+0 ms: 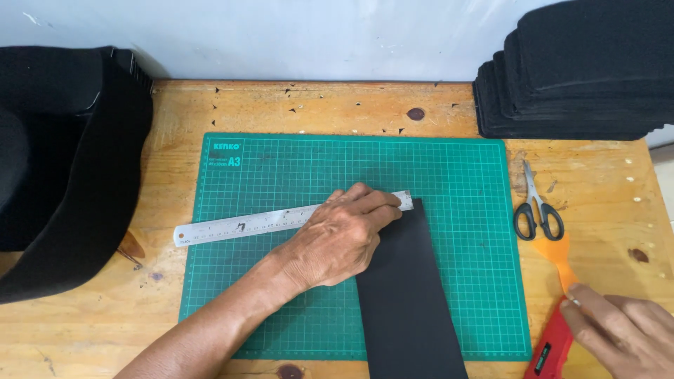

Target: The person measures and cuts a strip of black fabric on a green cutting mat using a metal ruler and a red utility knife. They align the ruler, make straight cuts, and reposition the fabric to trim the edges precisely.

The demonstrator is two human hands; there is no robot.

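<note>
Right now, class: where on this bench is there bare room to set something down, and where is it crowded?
Free: the green cutting mat right of the steel ruler, and the wooden table strip behind it. Crowded: the right edge, with scissors, right hand on a red cutter, and left hand on the black sheet.

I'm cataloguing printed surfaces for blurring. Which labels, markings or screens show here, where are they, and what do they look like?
Cutting mat: centre of wooden table, green rectangle, pale grid, small pale printed mark in upper-left corner.
Steel ruler: lies slanted across mat's left edge under left hand, silver strip with dark graduations.
Red cutter: bottom right, at right hand, small dark label.
No screens, packages or signs.
</note>
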